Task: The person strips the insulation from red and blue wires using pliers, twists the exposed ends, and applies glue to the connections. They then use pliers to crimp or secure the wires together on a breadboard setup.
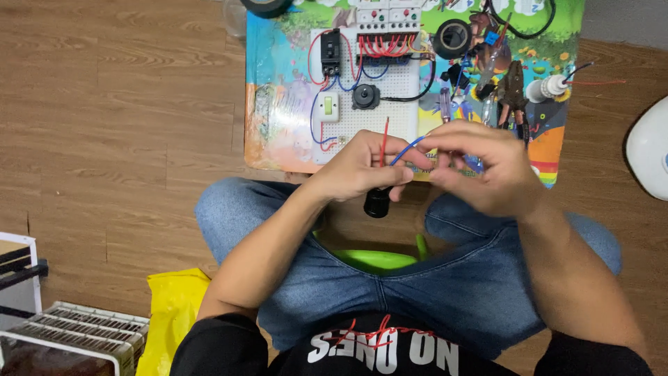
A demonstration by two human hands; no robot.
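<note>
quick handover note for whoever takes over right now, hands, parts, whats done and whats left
Left hand: closed on a black lamp socket with a red wire standing up from the grip.
Right hand: fingertips pinch the blue wire that comes from the same socket.
White perforated wiring board lies on the colourful mat, already carrying a breaker, a wall switch and red and blue leads.
Pliers and black tape roll lie right of the board.
Left: socket is not yet joined to the board.

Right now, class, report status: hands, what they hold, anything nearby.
Left hand shut on black lamp socket with red wire. Right hand pinching blue wire. Wiring board just beyond.
</note>
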